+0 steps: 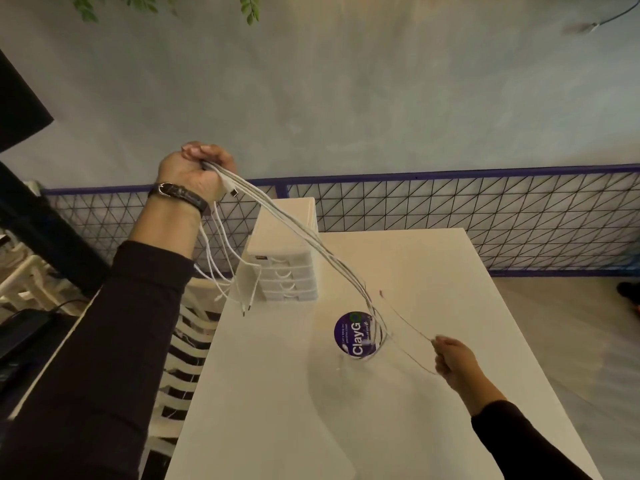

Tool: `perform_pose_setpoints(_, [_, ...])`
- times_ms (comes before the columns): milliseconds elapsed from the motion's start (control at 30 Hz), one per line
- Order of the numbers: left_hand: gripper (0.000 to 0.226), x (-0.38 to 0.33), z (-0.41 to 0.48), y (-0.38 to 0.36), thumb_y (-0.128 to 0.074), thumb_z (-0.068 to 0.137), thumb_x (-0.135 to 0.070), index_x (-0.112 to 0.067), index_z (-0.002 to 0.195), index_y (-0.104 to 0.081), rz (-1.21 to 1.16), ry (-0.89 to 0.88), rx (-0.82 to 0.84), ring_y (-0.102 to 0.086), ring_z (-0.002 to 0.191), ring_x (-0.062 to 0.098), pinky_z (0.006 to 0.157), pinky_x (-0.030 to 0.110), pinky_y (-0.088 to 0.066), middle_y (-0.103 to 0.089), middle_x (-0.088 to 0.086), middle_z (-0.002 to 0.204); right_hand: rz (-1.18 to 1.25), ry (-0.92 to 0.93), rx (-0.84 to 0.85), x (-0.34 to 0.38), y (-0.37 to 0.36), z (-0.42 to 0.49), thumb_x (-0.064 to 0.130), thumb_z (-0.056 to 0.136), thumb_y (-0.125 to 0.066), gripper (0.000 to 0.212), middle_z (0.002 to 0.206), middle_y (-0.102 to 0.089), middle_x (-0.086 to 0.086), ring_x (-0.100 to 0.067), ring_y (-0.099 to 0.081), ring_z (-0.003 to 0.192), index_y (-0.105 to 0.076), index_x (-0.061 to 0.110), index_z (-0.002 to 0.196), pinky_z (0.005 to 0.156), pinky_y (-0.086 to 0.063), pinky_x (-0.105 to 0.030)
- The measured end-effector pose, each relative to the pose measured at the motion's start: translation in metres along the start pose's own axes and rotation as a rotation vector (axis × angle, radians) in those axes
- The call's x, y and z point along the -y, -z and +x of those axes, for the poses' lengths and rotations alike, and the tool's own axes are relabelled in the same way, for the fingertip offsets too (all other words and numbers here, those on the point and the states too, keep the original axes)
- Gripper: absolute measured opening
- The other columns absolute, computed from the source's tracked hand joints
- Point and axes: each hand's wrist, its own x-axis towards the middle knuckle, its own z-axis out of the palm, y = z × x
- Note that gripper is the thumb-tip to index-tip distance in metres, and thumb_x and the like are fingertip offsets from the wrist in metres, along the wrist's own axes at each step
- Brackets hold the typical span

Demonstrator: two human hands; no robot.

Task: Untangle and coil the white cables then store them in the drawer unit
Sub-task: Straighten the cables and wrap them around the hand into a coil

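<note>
One white worktop (398, 427) carries the whole job. At its far left corner stands the drawer unit (284, 261), a small white stack of drawers, all apparently shut.

Next in size is the bundle of white cables (294, 233). It runs in a long sagging arc from upper left down to a loop lying on a round purple sticker (355, 335) on the worktop. Several loose plug ends hang beside the drawer unit.

Left hand (194, 171): raised high, fist closed around the gathered upper ends of the cables.

Right hand (452, 355): low, just above the worktop, fingers pinched on a single strand drawn out of the loop.

Step in hand, as judged: untangling; no coil is formed yet. The next move likely calls for drawing that strand clear without tightening the loop, then coiling it.
</note>
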Motion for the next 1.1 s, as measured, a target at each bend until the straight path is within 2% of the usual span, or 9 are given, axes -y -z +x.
perform_pose_setpoints(100, [0.056,-0.002,0.0,-0.004,-0.029,0.093,-0.009,-0.008,0.037,-0.039,-0.009,0.007,0.013,-0.039,0.023,0.01,0.033,0.014,-0.035,-0.034,-0.002,0.027,-0.06,-0.06,-0.075,-0.021,0.015,0.007,-0.003,0.093,-0.048,0.017,0.063,-0.037,-0.008,-0.015,-0.03,0.049,-0.05,0.009,0.081,0.028,-0.027,-0.013])
perform_pose_setpoints(233, [0.037,0.011,-0.003,-0.008,-0.033,0.073,0.001,-0.008,0.038,-0.039,-0.051,0.015,0.015,-0.039,0.023,0.01,0.033,0.014,-0.036,-0.034,-0.002,0.027,-0.319,-0.005,0.023,-0.023,0.005,0.003,-0.002,0.089,-0.053,0.013,0.071,-0.05,-0.012,-0.02,-0.038,0.049,-0.056,-0.003,0.102,0.038,-0.034,-0.019])
perform_pose_setpoints(333, [0.035,0.025,-0.006,-0.014,-0.033,0.067,0.0,-0.007,0.034,-0.039,0.007,0.008,0.01,-0.039,0.024,0.01,0.042,0.013,-0.037,-0.034,-0.003,0.027,-0.757,0.104,0.02,-0.017,-0.015,-0.003,0.014,0.087,-0.062,0.028,0.101,-0.061,-0.014,-0.027,-0.059,0.08,-0.06,0.007,0.114,0.068,-0.048,-0.031])
perform_pose_setpoints(400, [0.033,0.035,-0.008,-0.019,-0.032,0.066,0.001,-0.007,0.034,-0.039,0.007,0.012,0.01,-0.039,0.023,0.01,0.038,0.014,-0.037,-0.033,-0.003,0.027,-0.974,0.368,-0.03,-0.007,-0.034,-0.013,0.027,0.087,-0.063,0.032,0.123,-0.057,-0.011,-0.029,-0.057,0.107,-0.061,0.014,0.116,0.092,-0.042,-0.035])
perform_pose_setpoints(467, [0.031,0.047,-0.009,-0.022,-0.032,0.064,0.003,-0.007,0.035,-0.038,-0.009,0.013,0.017,-0.038,0.021,0.01,0.031,0.011,-0.036,-0.033,-0.003,0.026,-0.791,0.622,0.074,0.014,-0.061,-0.041,0.031,0.089,-0.061,0.029,0.124,-0.058,-0.005,-0.024,-0.055,0.115,-0.062,0.016,0.113,0.093,-0.041,-0.031])
perform_pose_setpoints(633, [0.034,0.069,-0.008,-0.021,-0.033,0.064,0.004,-0.007,0.032,-0.039,0.033,0.065,0.017,-0.038,0.021,0.01,0.03,0.012,-0.036,-0.033,-0.002,0.026,-0.6,0.713,0.644,0.075,-0.127,-0.111,0.053,0.079,-0.059,0.057,0.133,-0.055,0.009,-0.007,-0.049,0.123,-0.054,0.025,0.128,0.098,-0.037,-0.024])
perform_pose_setpoints(733, [0.036,0.072,-0.007,-0.02,-0.033,0.065,0.003,-0.007,0.031,-0.039,0.073,0.076,0.019,-0.038,0.022,0.01,0.032,0.013,-0.037,-0.033,-0.002,0.026,-0.595,0.722,0.821,0.086,-0.154,-0.127,0.034,0.081,-0.068,0.056,0.132,-0.057,0.004,-0.007,-0.052,0.121,-0.049,0.024,0.133,0.099,-0.041,-0.023])
perform_pose_setpoints(1000, [0.037,0.057,-0.007,-0.019,-0.034,0.07,0.001,-0.006,0.034,-0.038,0.157,0.098,0.039,-0.037,0.022,0.012,0.029,0.014,-0.036,-0.032,-0.001,0.027,-0.514,0.684,0.821,0.069,-0.158,-0.135,0.024,0.085,-0.066,0.018,0.1,-0.072,-0.012,-0.029,-0.063,0.099,-0.075,0.012,0.094,0.092,-0.048,-0.037])
perform_pose_setpoints(1100, [0.048,0.038,0.015,-0.011,-0.033,0.088,-0.005,-0.008,0.041,-0.04,0.136,0.096,-0.003,-0.039,0.023,0.013,0.029,0.016,-0.037,-0.034,-0.001,0.029,-0.554,0.655,0.803,0.065,-0.14,-0.126,0.021,0.084,-0.067,0.016,0.087,-0.075,0.004,-0.011,-0.068,0.089,-0.076,0.008,0.083,0.085,-0.05,-0.022])
